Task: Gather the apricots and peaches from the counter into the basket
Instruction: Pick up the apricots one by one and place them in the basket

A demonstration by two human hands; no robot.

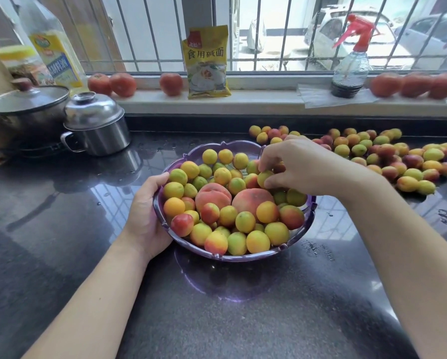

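L hand (146, 216) grips near-left rim of purple basket (245, 257), thumb hooked over the edge. Basket heaped w/ apricots plus two peaches (232, 198) mid-pile. R hand (299, 164) over far-right side, fingers pinching one yellow-green apricot (263, 177). Beyond, loose apricots (388, 156) spread on dark counter (217, 307), right side. Judged: fruit light, soft-skinned, bruises easily, rolls; take few at a time, cupped, around the middle. Pile near full, may spill.

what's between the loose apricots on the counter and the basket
Nothing visible. The loose apricots lie on bare counter right of the basket. Only the right hand is between them, over the rim and holding fruit.
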